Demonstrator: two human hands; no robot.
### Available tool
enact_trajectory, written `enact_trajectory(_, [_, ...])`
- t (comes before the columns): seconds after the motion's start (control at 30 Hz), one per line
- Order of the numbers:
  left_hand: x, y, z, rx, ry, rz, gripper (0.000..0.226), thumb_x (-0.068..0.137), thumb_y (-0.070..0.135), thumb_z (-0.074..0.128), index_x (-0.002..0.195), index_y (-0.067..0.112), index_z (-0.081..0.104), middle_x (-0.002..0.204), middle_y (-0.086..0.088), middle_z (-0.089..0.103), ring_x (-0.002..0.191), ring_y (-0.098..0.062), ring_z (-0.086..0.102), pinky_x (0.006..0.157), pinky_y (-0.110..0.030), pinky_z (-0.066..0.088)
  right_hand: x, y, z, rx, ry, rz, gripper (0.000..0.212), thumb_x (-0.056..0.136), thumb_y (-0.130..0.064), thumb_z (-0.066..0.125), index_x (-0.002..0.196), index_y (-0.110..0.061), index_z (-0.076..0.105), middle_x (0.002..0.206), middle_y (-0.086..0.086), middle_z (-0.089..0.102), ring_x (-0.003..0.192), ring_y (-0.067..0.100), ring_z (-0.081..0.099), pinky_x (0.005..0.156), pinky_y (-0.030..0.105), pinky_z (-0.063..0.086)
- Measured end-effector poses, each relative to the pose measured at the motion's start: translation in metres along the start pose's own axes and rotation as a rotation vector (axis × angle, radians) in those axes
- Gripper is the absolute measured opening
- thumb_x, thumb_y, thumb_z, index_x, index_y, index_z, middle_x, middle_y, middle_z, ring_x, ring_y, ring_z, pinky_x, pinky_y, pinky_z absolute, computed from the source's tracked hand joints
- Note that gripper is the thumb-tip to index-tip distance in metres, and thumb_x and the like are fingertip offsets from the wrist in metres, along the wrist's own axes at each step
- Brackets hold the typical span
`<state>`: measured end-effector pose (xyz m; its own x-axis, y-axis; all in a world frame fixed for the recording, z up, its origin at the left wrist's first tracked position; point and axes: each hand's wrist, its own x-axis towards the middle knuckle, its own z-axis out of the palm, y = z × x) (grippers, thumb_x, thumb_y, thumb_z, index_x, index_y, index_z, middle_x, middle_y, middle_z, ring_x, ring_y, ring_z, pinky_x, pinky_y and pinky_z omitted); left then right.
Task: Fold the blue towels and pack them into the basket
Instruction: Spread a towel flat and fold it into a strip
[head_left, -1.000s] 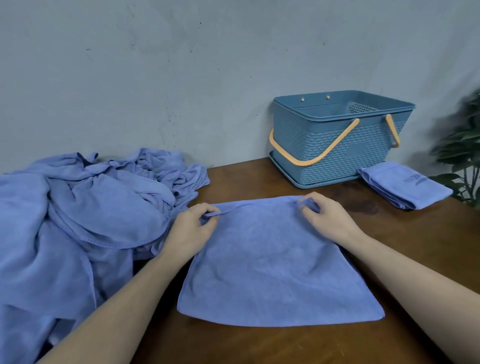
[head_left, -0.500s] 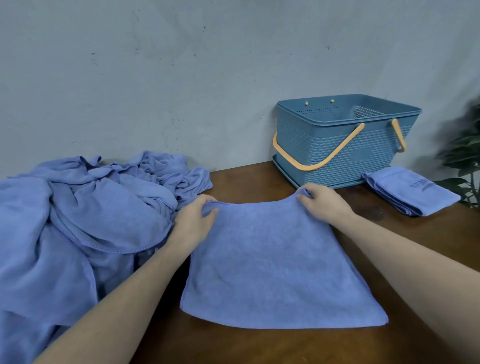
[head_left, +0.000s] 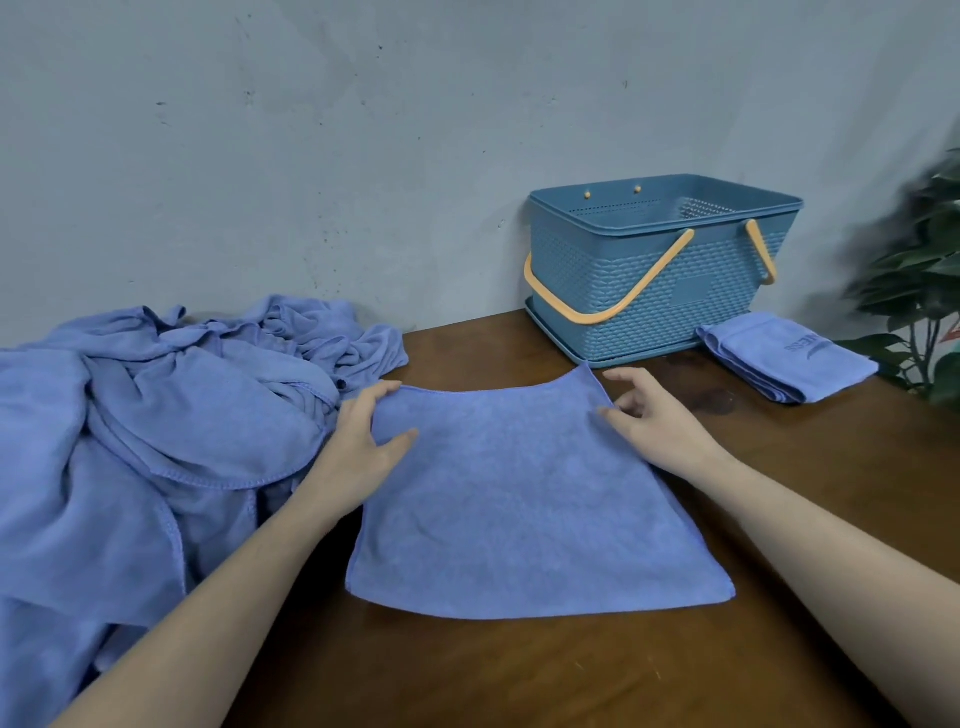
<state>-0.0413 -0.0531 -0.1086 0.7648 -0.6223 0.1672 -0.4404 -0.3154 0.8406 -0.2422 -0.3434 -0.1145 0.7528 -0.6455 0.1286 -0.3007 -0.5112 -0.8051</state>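
Blue cloth is lying flat under both hands as I am watching through the head camera. My view is showing the left hand (head_left: 363, 441) resting on the far left corner of the towel (head_left: 524, 499), fingers loosely spread and straight, thumb lying on the fabric, gripping nothing. The right hand (head_left: 649, 415) is sitting at the far right edge of the same towel, fingers relaxed and slightly bent, fingertips touching the cloth, not pinching it as far as I am seeing. Between the two hands the towel is spreading toward me over the wooden table (head_left: 831, 519). Just left of the left hand, a rumpled pile of towels (head_left: 156, 426) is touching that wrist's side of the table. Beyond the right hand, the basket (head_left: 660, 291) is standing upright against the wall (head_left: 363, 156), its orange handles hanging down its side. Right of the right hand, near the basket's base, a folded towel (head_left: 789, 364) is lying. Farther right, a leafy plant (head_left: 919, 291) is showing, blurred.
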Motion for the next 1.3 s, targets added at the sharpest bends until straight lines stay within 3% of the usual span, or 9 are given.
enact_trajectory(0.1, [-0.015,0.0,-0.004,-0.042,0.042,-0.019,0.048,0.093,0.018,0.068,0.128,0.041,0.047,0.139,0.007,0.034,0.109,-0.022,0.059,0.1,-0.042,0.05,-0.028,0.001,-0.01,0.003,-0.026,0.005,0.042,0.092,-0.029,0.069,0.128,-0.039,0.049,0.087,-0.002,0.069,0.077,0.008,0.063,0.075,0.029,0.048])
enact_trajectory(0.23, [-0.043,-0.003,-0.005,-0.078,0.066,-0.012,0.041,0.094,0.017,0.067,0.113,0.049,0.05,0.14,0.006,0.039,0.08,-0.027,0.065,0.075,-0.025,0.048,-0.068,-0.001,-0.026,0.043,-0.062,0.017,0.034,0.092,-0.031,0.071,0.123,-0.036,0.056,0.082,0.001,0.071,0.07,0.007,0.063,0.072,0.028,0.048])
enact_trajectory(0.47, [-0.092,-0.001,-0.01,-0.236,0.003,0.048,0.039,0.092,0.014,0.072,0.103,0.051,0.065,0.112,0.02,0.066,0.079,-0.02,0.053,0.085,-0.023,0.045,-0.128,0.0,-0.045,0.087,-0.185,-0.023,0.017,0.091,-0.024,0.074,0.104,-0.033,0.072,0.068,0.002,0.061,0.062,0.004,0.049,0.064,0.017,0.039])
enact_trajectory(0.67, [-0.115,-0.001,-0.014,-0.253,-0.099,0.065,0.044,0.091,0.002,0.071,0.101,0.045,0.07,0.104,0.01,0.071,0.088,-0.022,0.055,0.083,-0.04,0.042,-0.136,0.005,-0.05,0.179,0.015,-0.031,0.013,0.097,-0.015,0.067,0.095,-0.026,0.073,0.064,0.004,0.053,0.059,0.011,0.044,0.057,0.014,0.036])
enact_trajectory(0.83, [-0.125,0.02,-0.005,-0.363,-0.043,0.056,0.037,0.091,-0.007,0.063,0.099,0.028,0.071,0.094,0.02,0.073,0.09,0.006,0.063,0.082,-0.007,0.045,-0.141,0.007,-0.05,0.136,0.041,-0.05,0.017,0.1,-0.016,0.061,0.101,-0.032,0.067,0.065,-0.001,0.054,0.058,0.011,0.045,0.056,0.016,0.037])
enact_trajectory(0.9, [-0.129,0.026,-0.007,-0.389,-0.069,0.085,0.028,0.089,0.001,0.07,0.103,0.024,0.07,0.1,0.021,0.072,0.098,0.006,0.063,0.085,-0.004,0.043,-0.143,0.009,-0.05,0.103,0.044,-0.035,0.022,0.099,-0.017,0.061,0.104,-0.038,0.063,0.068,-0.01,0.059,0.061,0.01,0.05,0.062,0.022,0.042])
enact_trajectory(1.07, [-0.137,0.006,-0.021,-0.044,-0.305,0.325,0.063,0.076,0.033,0.076,0.133,0.047,0.052,0.151,0.018,0.04,0.146,-0.002,0.032,0.115,-0.017,0.03,-0.154,0.0,-0.042,-0.19,0.157,-0.196,0.025,0.091,-0.025,0.063,0.109,-0.043,0.061,0.093,-0.02,0.061,0.092,0.004,0.055,0.081,0.025,0.045])
enact_trajectory(1.2, [-0.136,0.011,-0.01,0.085,-0.275,0.461,0.075,0.083,0.015,0.071,0.136,0.059,0.043,0.142,0.028,0.041,0.141,0.001,0.035,0.112,-0.009,0.024,-0.155,-0.016,-0.023,-0.263,0.017,-0.345,0.023,0.091,-0.027,0.065,0.108,-0.043,0.065,0.106,-0.028,0.059,0.1,0.003,0.051,0.087,0.026,0.042])
enact_trajectory(1.3, [-0.134,0.021,-0.007,0.029,-0.202,0.456,0.055,0.088,0.031,0.068,0.131,0.059,0.048,0.128,0.023,0.049,0.131,-0.008,0.046,0.106,-0.012,0.032,-0.152,-0.02,-0.015,-0.263,-0.019,-0.298,0.023,0.089,-0.038,0.063,0.112,-0.044,0.063,0.112,-0.03,0.056,0.102,0.002,0.048,0.095,0.033,0.044])
